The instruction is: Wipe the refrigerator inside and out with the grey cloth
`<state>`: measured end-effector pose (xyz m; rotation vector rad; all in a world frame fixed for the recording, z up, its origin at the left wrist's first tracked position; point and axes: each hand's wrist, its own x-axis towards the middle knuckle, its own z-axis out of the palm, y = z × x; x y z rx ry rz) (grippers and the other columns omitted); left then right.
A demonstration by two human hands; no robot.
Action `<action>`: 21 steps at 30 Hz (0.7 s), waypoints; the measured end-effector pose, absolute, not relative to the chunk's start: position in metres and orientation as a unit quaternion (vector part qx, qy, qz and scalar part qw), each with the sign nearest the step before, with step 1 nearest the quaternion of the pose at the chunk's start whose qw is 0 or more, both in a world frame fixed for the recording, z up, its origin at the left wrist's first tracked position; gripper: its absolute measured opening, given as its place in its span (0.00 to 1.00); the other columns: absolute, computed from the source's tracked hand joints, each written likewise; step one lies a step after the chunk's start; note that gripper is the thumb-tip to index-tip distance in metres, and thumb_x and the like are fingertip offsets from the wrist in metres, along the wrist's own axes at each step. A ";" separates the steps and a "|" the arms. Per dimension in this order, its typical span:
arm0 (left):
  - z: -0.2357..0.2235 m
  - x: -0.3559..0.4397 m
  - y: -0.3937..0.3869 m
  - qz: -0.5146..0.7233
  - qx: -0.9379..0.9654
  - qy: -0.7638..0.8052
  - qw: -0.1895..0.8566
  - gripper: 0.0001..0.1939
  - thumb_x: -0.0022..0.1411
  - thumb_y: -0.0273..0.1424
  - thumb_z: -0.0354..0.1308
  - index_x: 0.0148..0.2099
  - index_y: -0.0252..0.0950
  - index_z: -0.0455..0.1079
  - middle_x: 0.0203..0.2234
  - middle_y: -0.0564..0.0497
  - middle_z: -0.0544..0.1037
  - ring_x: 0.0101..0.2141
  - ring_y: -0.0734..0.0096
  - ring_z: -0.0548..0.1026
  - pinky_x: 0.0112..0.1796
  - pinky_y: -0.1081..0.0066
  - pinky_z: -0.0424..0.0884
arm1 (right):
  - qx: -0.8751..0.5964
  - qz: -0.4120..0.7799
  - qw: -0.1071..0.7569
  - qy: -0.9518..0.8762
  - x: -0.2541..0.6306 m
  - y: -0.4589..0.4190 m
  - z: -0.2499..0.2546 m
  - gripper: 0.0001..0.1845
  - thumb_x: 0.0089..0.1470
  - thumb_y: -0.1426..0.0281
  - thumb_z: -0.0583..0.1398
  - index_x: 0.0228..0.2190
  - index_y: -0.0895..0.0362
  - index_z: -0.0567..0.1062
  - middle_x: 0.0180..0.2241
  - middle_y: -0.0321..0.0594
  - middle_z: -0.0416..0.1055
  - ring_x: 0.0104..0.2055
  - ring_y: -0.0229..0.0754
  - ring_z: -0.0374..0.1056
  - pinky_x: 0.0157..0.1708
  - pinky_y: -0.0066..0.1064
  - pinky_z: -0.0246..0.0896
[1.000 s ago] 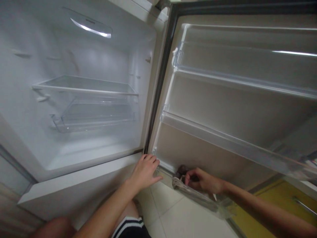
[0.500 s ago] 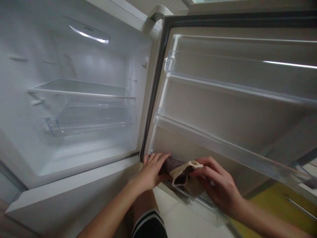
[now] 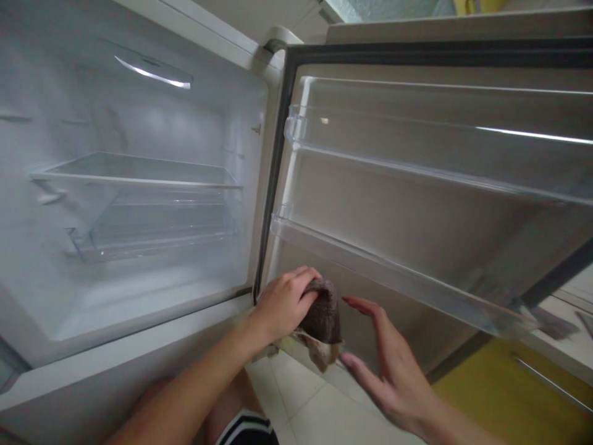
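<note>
A dark brown cloth [image 3: 327, 312] with a beige lower part hangs folded over at the lowest door shelf. My left hand [image 3: 288, 303] grips the cloth from the left, thumb in front and fingers behind its top. To the right of the cloth is my right hand [image 3: 386, 358], its thumb and fingers spread apart with nothing between them. The right thumb tip comes close to the beige edge; whether it touches, I cannot tell. The cloth covers part of the bottom door shelf [image 3: 356, 380].
The refrigerator door [image 3: 370, 204] stands wide to the right, with a clear upper rack [image 3: 417, 164] and middle rack [image 3: 393, 262]. Left is the lit interior with a glass shelf [image 3: 139, 168] and a clear drawer [image 3: 157, 238]. A yellow cabinet [image 3: 500, 389] stands at lower right.
My right hand has let go of the beige part and spread its fingers. The cloth now droops from my left hand, bent over. The view has shifted slightly to the right.
</note>
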<state>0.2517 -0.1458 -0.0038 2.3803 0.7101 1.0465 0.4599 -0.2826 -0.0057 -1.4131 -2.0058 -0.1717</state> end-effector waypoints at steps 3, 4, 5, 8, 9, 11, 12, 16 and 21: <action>0.024 0.245 -0.154 0.288 0.925 0.244 0.041 0.08 0.74 0.30 0.52 0.49 0.42 0.73 0.42 0.51 0.78 0.44 0.63 0.80 0.45 0.67 0.74 | -0.577 0.073 0.344 -0.737 0.443 -0.257 -0.020 0.38 0.60 0.61 0.63 0.66 0.55 0.58 0.52 0.49 0.77 0.50 0.51 0.76 0.50 0.40 0.72; 0.031 0.240 -0.155 0.273 0.930 0.247 -0.005 0.09 0.75 0.31 0.52 0.49 0.42 0.73 0.41 0.50 0.77 0.43 0.63 0.79 0.43 0.68 0.74 | -0.590 0.113 0.339 -0.723 0.442 -0.248 -0.023 0.31 0.59 0.65 0.61 0.62 0.55 0.64 0.46 0.44 0.79 0.45 0.48 0.76 0.45 0.37 0.71; 0.038 0.233 -0.156 0.267 0.929 0.252 -0.039 0.08 0.76 0.32 0.52 0.49 0.42 0.73 0.41 0.50 0.76 0.43 0.64 0.79 0.42 0.69 0.74 | -0.600 0.139 0.327 -0.716 0.444 -0.239 -0.025 0.23 0.58 0.69 0.59 0.55 0.55 0.70 0.39 0.40 0.79 0.39 0.45 0.75 0.41 0.34 0.68; 0.049 0.208 -0.155 0.239 0.928 0.269 -0.093 0.08 0.75 0.38 0.56 0.46 0.41 0.72 0.38 0.52 0.75 0.40 0.64 0.78 0.38 0.70 0.72 | -0.594 0.103 0.273 -0.750 0.461 -0.225 -0.025 0.12 0.52 0.75 0.57 0.39 0.56 0.75 0.34 0.38 0.75 0.36 0.41 0.70 0.36 0.30 0.62; 0.050 0.199 -0.153 0.219 0.932 0.270 -0.105 0.09 0.74 0.41 0.59 0.45 0.41 0.71 0.37 0.53 0.74 0.39 0.64 0.78 0.36 0.71 0.72 | -0.584 0.049 0.252 -0.770 0.468 -0.224 -0.024 0.13 0.51 0.77 0.57 0.39 0.56 0.76 0.36 0.39 0.75 0.38 0.42 0.69 0.38 0.31 0.61; 0.049 0.185 -0.148 0.173 0.939 0.270 -0.121 0.10 0.71 0.41 0.63 0.43 0.41 0.71 0.36 0.53 0.74 0.38 0.64 0.78 0.35 0.71 0.71 | -0.557 -0.076 0.205 -0.801 0.483 -0.226 -0.019 0.17 0.52 0.79 0.57 0.42 0.54 0.77 0.38 0.41 0.75 0.42 0.45 0.68 0.42 0.33 0.61; 0.047 0.180 -0.145 0.157 0.941 0.270 -0.127 0.07 0.71 0.37 0.63 0.42 0.40 0.71 0.36 0.53 0.75 0.38 0.64 0.77 0.34 0.71 0.71 | -0.544 -0.135 0.184 -0.808 0.490 -0.229 -0.017 0.16 0.54 0.80 0.58 0.42 0.54 0.77 0.38 0.41 0.75 0.42 0.46 0.68 0.42 0.34 0.60; 0.034 0.181 -0.130 0.192 0.928 0.278 -0.160 0.13 0.73 0.21 0.50 0.44 0.39 0.75 0.41 0.47 0.76 0.42 0.62 0.76 0.38 0.68 0.73 | -0.479 -0.340 0.180 -0.789 0.523 -0.246 -0.008 0.19 0.64 0.77 0.57 0.52 0.53 0.78 0.44 0.44 0.78 0.44 0.46 0.68 0.44 0.36 0.61; -0.010 0.207 -0.123 0.267 0.936 0.184 -0.136 0.19 0.77 0.25 0.45 0.58 0.42 0.75 0.42 0.45 0.79 0.44 0.62 0.76 0.45 0.62 0.75 | -0.454 -0.463 0.185 -0.739 0.551 -0.282 -0.015 0.32 0.64 0.76 0.60 0.67 0.48 0.70 0.49 0.44 0.80 0.42 0.44 0.71 0.41 0.36 0.61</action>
